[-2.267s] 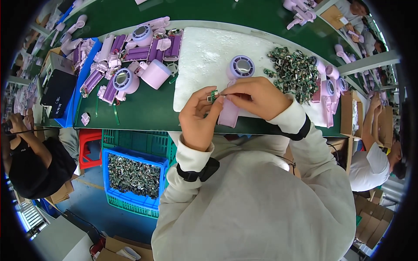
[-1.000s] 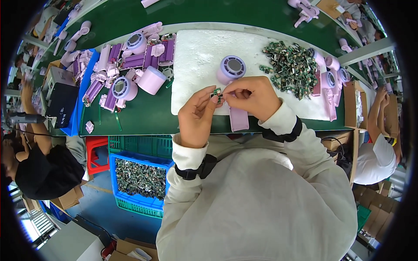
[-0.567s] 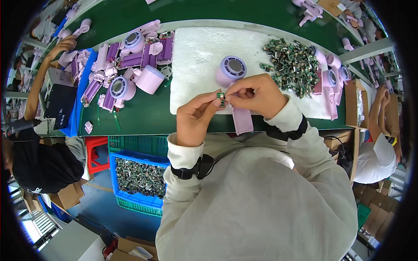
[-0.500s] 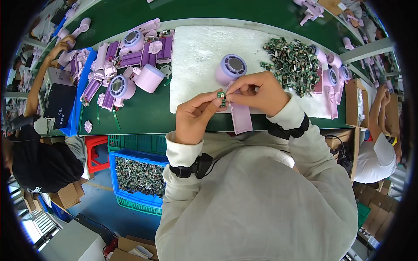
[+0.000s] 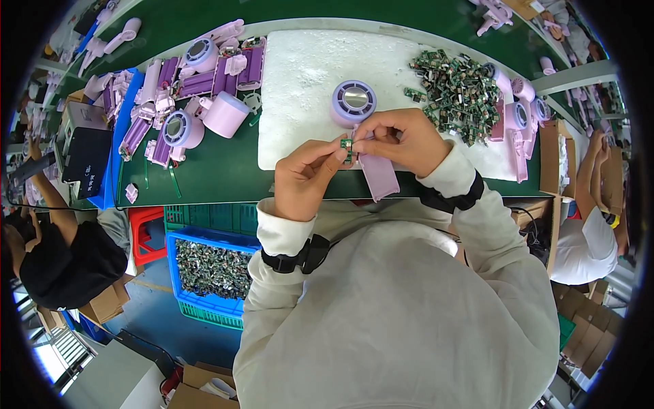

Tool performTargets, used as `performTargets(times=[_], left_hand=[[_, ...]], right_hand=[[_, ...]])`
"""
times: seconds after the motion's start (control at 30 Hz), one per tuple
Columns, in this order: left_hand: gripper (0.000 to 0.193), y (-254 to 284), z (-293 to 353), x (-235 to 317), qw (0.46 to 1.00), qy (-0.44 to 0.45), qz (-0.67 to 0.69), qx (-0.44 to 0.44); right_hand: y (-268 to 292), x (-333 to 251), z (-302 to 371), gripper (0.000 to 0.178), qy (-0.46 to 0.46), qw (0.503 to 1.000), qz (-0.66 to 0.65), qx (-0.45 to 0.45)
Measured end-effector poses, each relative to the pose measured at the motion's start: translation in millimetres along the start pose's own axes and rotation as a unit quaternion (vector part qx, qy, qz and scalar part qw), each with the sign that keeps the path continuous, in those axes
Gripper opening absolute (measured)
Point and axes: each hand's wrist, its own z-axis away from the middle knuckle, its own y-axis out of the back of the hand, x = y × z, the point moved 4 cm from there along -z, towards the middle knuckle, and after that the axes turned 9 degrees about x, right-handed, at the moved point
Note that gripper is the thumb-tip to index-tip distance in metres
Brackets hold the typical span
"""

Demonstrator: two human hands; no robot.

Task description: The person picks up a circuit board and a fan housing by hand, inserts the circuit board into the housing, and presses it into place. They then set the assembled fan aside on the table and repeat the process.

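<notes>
My left hand [image 5: 306,176] pinches a small green circuit board [image 5: 347,145] between thumb and fingertips, just above the table's near edge. My right hand [image 5: 403,142] meets it from the right, thumb and forefinger closed at the board's edge. What those right fingertips hold is too small to make out. Just beyond the hands, a round lilac fan head [image 5: 353,103] with a shiny centre rests on a white foam sheet [image 5: 300,88]. A pale pink handle piece [image 5: 379,176] extends toward me beneath my right hand, its upper end hidden by the fingers.
Right of the fan head lies a heap of circuit boards [image 5: 460,95], with pink housings [image 5: 521,126] beside it. Fan parts [image 5: 225,112] crowd the left, next to a blue bin [image 5: 122,136]. Below stands a blue crate [image 5: 172,262] of boards. Co-workers sit at both sides.
The right fingertips have shifted slightly against the board, which stays in my left hand. The handle piece has swung a little to the right. At left, a co-worker's arm has drawn back from the bench.
</notes>
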Motion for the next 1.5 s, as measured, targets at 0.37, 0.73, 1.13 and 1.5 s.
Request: performTargets(times=[0.37,0.73,1.13,1.5], left_hand=[[0.024,-1,-1,-2,0.999,0.029,0.007,0.043],[0.026,-7,5,-3,0.997,-0.015,-0.028,0.066],[0.035,-20,19,16,0.909,-0.235,-0.321,0.125],[0.035,-32,32,10,0.832,-0.319,-0.411,0.192]], right_hand=[[-1,-22,6,0.018,0.293,0.939,0.176,0.023],[-5,-12,9,0.014,0.087,0.983,0.094,0.132],[-5,-27,8,0.010,0.190,0.964,0.152,0.105],[-29,-14,16,0.011,0.095,0.980,0.044,0.167]])
